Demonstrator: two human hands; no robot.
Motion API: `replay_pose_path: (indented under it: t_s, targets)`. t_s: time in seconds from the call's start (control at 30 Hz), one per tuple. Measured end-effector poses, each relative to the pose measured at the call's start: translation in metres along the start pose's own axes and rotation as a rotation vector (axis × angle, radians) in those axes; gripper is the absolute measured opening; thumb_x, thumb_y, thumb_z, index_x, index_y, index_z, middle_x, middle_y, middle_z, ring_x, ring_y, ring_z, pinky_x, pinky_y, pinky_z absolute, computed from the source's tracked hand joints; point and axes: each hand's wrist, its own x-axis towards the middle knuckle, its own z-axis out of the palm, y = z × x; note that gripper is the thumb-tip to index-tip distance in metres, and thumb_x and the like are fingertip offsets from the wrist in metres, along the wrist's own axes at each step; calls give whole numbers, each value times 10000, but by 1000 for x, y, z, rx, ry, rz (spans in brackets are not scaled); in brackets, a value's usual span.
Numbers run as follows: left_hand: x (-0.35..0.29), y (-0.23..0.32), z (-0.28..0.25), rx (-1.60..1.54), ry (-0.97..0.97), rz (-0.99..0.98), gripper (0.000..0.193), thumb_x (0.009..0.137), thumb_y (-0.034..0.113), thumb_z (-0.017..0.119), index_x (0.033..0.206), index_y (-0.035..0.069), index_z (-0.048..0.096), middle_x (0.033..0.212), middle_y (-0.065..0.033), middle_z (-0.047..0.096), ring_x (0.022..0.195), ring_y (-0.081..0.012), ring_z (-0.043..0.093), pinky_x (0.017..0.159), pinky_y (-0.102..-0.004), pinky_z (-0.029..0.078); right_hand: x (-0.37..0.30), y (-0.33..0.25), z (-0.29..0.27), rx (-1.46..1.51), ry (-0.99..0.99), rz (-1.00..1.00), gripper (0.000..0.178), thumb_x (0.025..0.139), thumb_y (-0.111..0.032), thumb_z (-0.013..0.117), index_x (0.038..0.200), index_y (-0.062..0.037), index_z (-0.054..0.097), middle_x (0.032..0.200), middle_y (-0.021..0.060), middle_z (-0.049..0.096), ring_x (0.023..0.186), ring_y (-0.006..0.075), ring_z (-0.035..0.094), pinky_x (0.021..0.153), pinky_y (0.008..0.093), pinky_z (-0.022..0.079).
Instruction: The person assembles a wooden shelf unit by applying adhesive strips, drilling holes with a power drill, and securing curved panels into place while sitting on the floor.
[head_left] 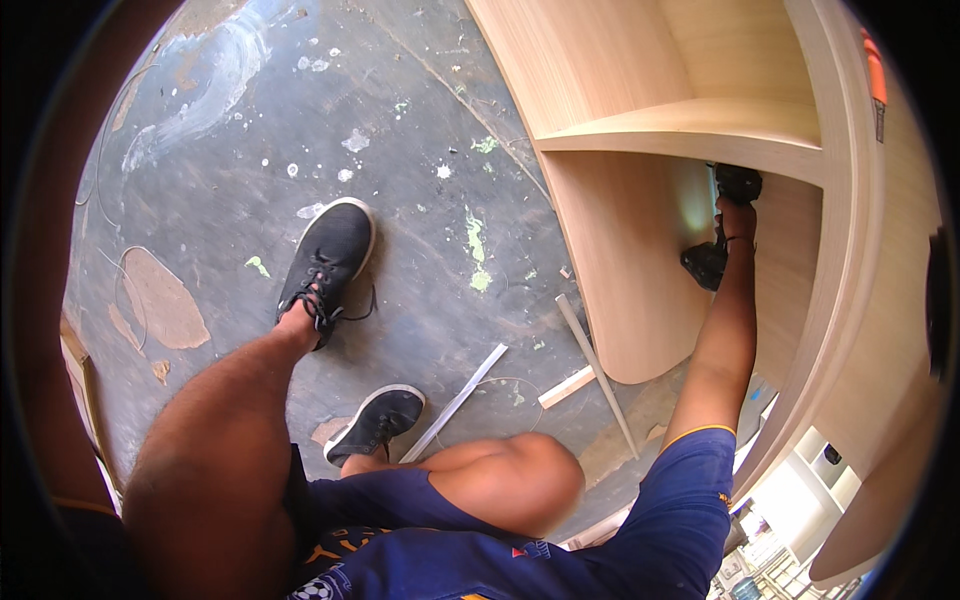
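Observation:
My right hand [738,220] is inside the lower compartment of a pale wooden cabinet [680,140]. Its fingers are wrapped round the grip of a black cordless drill [738,183]. One dark end of the drill shows above the fist, the other below it. A bright patch of light falls on the compartment's inner panel [630,260] beside the drill. The tip of the drill is hard to make out. Along the left rim runs my left arm, in shadow, and its hand lies outside the picture.
A wooden strip [598,375], a short wood piece [567,387] and a pale metal-like strip [457,402] lie on the stained grey floor [420,130] near my folded leg. An orange-handled tool [875,70] rests at the cabinet's far right. Thin wire curls at left.

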Motion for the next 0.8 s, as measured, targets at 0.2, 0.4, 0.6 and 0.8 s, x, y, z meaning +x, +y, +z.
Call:
replay_pose_path:
  t_s: [0.2, 0.4, 0.6, 0.8]
  targets:
    - [-90, 267, -279, 834, 1267, 1415, 922, 709, 70, 663, 1474, 79, 149, 1503, -176, 200, 1380, -318, 246, 1067, -390, 386, -15, -12, 6, -130, -8, -36, 344, 668, -257, 664, 870, 20, 645, 740, 136, 672, 606, 228, 651, 587, 376, 499]
    - [-89, 298, -285, 687, 1386, 1608, 1011, 649, 54, 711, 1480, 66, 134, 1529, -185, 143, 1413, -357, 159, 1125, -431, 294, -23, 63, 21, -141, 511, -535, 257, 696, -227, 687, 891, -62, 656, 729, 87, 663, 672, 205, 644, 651, 354, 510]
    - [-94, 295, -277, 542, 1267, 1576, 1016, 625, 103, 717, 1466, 35, 150, 1512, -224, 148, 1405, -406, 131, 1139, -454, 244, -138, 24, 55, 142, 445, -241, 425, 694, -211, 728, 1076, -49, 637, 1028, 127, 669, 931, 257, 642, 840, 369, 489]
    - [-84, 303, -276, 422, 1352, 1711, 986, 649, 151, 716, 1450, 0, 160, 1499, -258, 142, 1399, -432, 118, 1138, -456, 229, -195, 23, 50, -44, 329, -182, 508, 774, -256, 703, 1207, -37, 552, 1110, 144, 643, 1015, 277, 627, 885, 383, 488]
